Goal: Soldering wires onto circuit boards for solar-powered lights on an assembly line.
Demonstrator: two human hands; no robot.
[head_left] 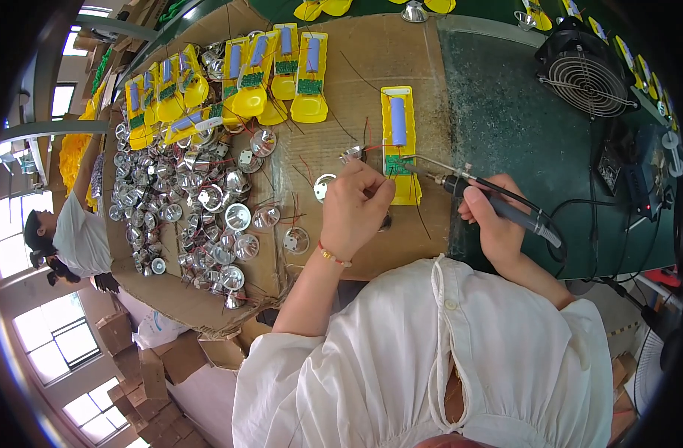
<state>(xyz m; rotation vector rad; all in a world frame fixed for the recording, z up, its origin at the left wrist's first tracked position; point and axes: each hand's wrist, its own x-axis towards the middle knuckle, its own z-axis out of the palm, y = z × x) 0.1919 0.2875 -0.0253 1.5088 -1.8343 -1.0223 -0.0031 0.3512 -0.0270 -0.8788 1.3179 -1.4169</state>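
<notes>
My right hand [494, 216] grips a black soldering iron [498, 203] whose tip points left at the green circuit board [395, 165] of a yellow flashlight half-shell [401, 142]. The shell lies on cardboard and carries a blue cylindrical battery [398, 121]. My left hand [353, 205] is closed just left of the board, pinching thin wires and a small silver reflector [352, 154] near the iron's tip. What lies under my left palm is hidden.
Several yellow shells with batteries [282, 75] lie in a row at the back left. A heap of silver reflectors [192, 216] fills the cardboard's left side. A black fan [586, 75] and a soldering station [640, 172] stand on the green mat at right. Another person [76, 235] sits far left.
</notes>
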